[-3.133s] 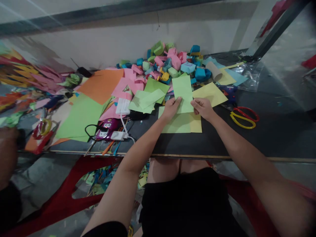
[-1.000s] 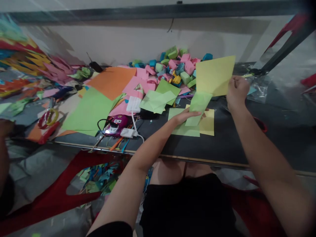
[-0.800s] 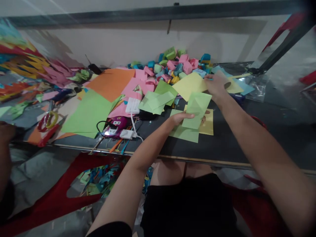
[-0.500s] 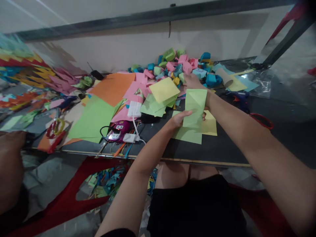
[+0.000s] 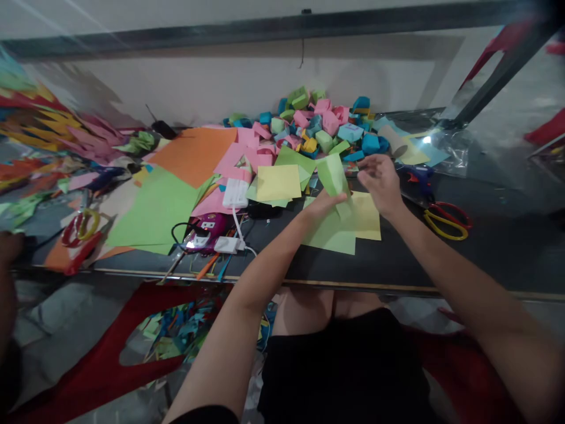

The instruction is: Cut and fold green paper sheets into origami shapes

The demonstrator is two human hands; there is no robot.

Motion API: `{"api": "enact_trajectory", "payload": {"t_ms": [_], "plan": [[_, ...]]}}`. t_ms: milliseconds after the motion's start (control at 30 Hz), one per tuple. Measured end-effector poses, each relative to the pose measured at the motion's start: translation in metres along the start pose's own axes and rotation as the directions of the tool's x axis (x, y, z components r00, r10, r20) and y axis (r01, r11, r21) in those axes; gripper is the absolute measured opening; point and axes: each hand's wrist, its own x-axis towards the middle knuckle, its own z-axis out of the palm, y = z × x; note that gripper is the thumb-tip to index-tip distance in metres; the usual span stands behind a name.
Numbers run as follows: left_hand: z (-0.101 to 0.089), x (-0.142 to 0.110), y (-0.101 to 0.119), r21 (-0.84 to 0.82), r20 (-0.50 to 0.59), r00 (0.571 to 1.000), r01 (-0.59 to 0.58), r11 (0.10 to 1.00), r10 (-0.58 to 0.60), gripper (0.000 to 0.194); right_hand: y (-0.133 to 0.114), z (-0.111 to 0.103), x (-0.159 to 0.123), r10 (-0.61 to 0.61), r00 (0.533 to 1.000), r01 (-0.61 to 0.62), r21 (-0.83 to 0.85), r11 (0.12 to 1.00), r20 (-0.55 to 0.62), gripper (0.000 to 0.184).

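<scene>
A light green sheet of paper (image 5: 333,176), bent lengthwise and tilted, is gripped by my left hand (image 5: 329,203) with the thumb on its near face. To the right of it, my right hand (image 5: 380,179) hovers with its fingers curled and apart, holding nothing that I can see. Beneath the left hand, a flat green sheet (image 5: 331,235) and a yellow sheet (image 5: 368,218) overlap on the dark table (image 5: 397,265). Left of the held paper lies a yellow square (image 5: 278,182) on top of several green sheets (image 5: 293,158).
Behind my hands rises a heap of small folded paper pieces (image 5: 329,121). At right are a blue glue gun (image 5: 419,176) and red-yellow scissors (image 5: 445,224). A purple power strip (image 5: 209,229) sits left, near large green (image 5: 150,212) and orange sheets (image 5: 194,153). Another person's hand (image 5: 11,244) is far left.
My right hand has come back from the paper heap to beside the held sheet. That green sheet has tilted and bent. The yellow square now lies lower and flatter on the green sheets.
</scene>
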Motion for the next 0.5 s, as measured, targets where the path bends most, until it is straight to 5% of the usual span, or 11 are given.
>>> {"api": "enact_trajectory", "payload": {"t_ms": [100, 300, 500], "plan": [[0.005, 0.001, 0.003, 0.077, 0.021, 0.992, -0.125, 0.989, 0.124, 0.084, -0.012, -0.005, -0.023, -0.039, 0.993, 0.04, -0.003, 0.999, 0.11, 0.091], [0.006, -0.002, 0.01, 0.227, 0.04, 0.977, -0.213, 0.95, 0.209, 0.101, -0.021, -0.011, -0.033, -0.008, 0.993, 0.014, -0.054, 0.998, 0.116, 0.063], [0.004, 0.0, 0.006, 0.22, -0.013, 0.972, -0.228, 0.949, 0.236, 0.097, -0.026, -0.002, -0.045, 0.018, 0.995, 0.0, -0.172, 0.985, 0.101, 0.088]]}}
